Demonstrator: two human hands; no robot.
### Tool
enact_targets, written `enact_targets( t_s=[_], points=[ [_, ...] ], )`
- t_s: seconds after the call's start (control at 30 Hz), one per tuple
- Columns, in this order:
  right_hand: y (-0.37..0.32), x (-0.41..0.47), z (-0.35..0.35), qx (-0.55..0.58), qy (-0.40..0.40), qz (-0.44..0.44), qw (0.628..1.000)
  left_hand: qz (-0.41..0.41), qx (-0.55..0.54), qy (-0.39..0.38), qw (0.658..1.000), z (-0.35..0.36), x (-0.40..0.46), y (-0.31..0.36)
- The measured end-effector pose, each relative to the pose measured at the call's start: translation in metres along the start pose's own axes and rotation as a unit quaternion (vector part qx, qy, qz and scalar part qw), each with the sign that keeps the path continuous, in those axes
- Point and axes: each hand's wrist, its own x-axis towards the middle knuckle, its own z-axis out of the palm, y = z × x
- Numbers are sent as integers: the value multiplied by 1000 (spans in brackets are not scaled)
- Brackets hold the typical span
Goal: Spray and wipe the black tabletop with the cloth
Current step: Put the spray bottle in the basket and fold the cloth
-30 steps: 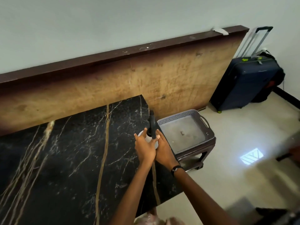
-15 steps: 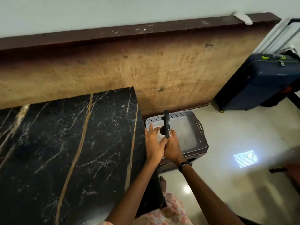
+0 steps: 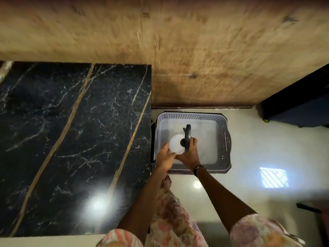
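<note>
- Setting first: a glossy black marble-look tabletop with gold veins (image 3: 74, 139) fills the left, a worn brown wooden board (image 3: 195, 50) leans behind it, and the pale tiled floor (image 3: 267, 148) has a lavender perforated plastic basket (image 3: 225, 122) sitting just off the table's right edge.
- Fingers: the right hand (image 3: 189, 154) is curled around the neck under the black trigger head of a white round-bodied spray bottle (image 3: 176, 144), so it's carrying the weight. The left hand (image 3: 164, 156) looks to be cupping the bottle's side, probably just steadying it.
- Going outward, the bottle is down in the basket, not over the table. Looks like it's being parked or fetched there.
- No cloth visible anywhere, so can't say where it is.
- Dark blue suitcase (image 3: 302, 104) sits far right, out of the way.
</note>
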Motion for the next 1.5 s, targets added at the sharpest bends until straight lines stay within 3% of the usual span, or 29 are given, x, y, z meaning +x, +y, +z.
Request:
enact_targets(
  t_s=[0.23, 0.7, 0.83, 0.93, 1.0, 1.2, 1.5],
  points=[
    [22, 32, 25, 48, 14, -2, 999, 22, -36, 26, 999, 8, 29, -7],
    [31, 41, 16, -43, -39, -52, 997, 33, 47, -22, 998, 7, 23, -2],
    [0, 10, -27, 11, 49, -16, 999, 113, -7, -53, 992, -13, -12, 11],
    [-39, -21, -59, 4, 184, -77, 980, 184, -48, -42, 981, -47, -47, 19],
    [-73, -35, -69, 14, 216, -114, 970, 219, -72, -20, 973, -72, -64, 24],
    [-183, -61, -17, 47, 94, -233, 967, 249, -138, 59, 957, -158, -98, 19],
    [-328, -104, 184, 10, -98, -280, 955, 266, -166, 192, 930, -372, -132, -57]
  ],
)
